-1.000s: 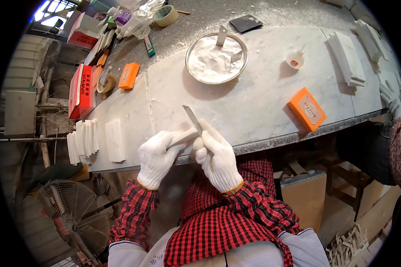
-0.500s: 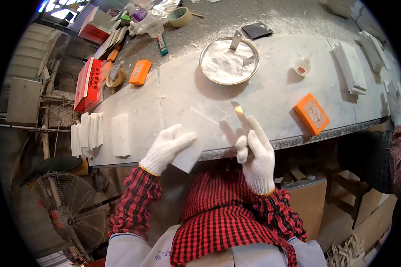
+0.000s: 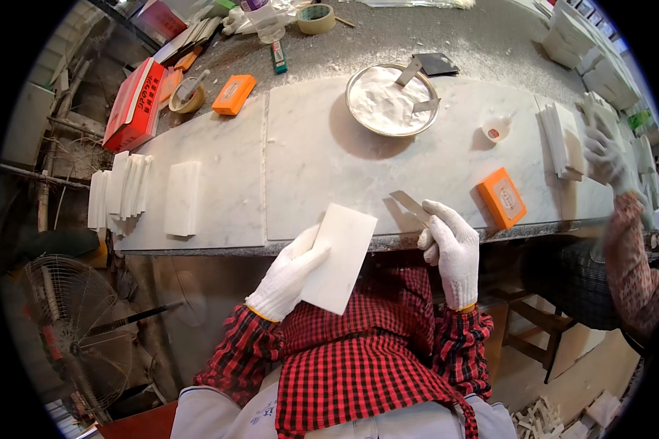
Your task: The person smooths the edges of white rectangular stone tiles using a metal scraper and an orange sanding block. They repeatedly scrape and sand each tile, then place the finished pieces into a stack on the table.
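My left hand, in a white knit glove, grips a thin white rectangular slab along its left side, the thumb lying on its face. The slab is raised in front of the table's near edge, tilted, its broad face toward me. To its right, my gloved right hand pinches a thin flat metal blade that points up and left, apart from the slab. Beyond the hands stands a round metal bowl of white powder, with two metal strips stuck in it.
White slabs stand at the left, with another stack at the right. Orange boxes, a red box, a small cup and a tape roll rest around. A co-worker's gloved hand is far right; a fan stands lower left.
The slab has come up and turned more face-on to me in my left hand. My right hand with the blade sits slightly further right. A co-worker's gloved hand now shows at the right.
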